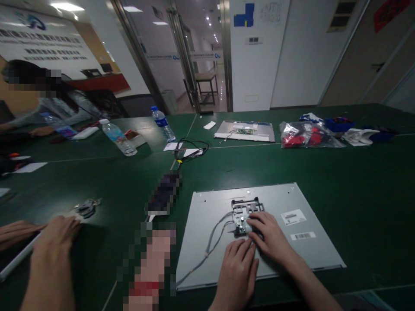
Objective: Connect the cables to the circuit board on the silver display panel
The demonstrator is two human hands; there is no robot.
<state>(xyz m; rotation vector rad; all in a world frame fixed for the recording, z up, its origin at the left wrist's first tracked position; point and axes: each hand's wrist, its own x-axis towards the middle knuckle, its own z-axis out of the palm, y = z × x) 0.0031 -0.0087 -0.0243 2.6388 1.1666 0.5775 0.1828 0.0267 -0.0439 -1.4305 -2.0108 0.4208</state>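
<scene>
A grey metal panel [292, 259] lies flat on the green table [356, 181]. At its middle sit a black bracket [246, 206] and a small circuit board [240, 226], from which grey cables [212, 242] run to the left front. My right hand [272, 237] rests on the panel, with its fingers and thumb curled onto the right edge of the small board. My left hand [236, 268] lies flat on the panel just below the board, fingers stretched out and together, holding nothing.
Another person's hands [48, 250] rest on the table at the left front, by a white strip [16, 261]. Further back are water bottles [118, 138], a black cable [189, 151], a second panel [246, 131], plastic bags [308, 134] and a seated person [58, 103].
</scene>
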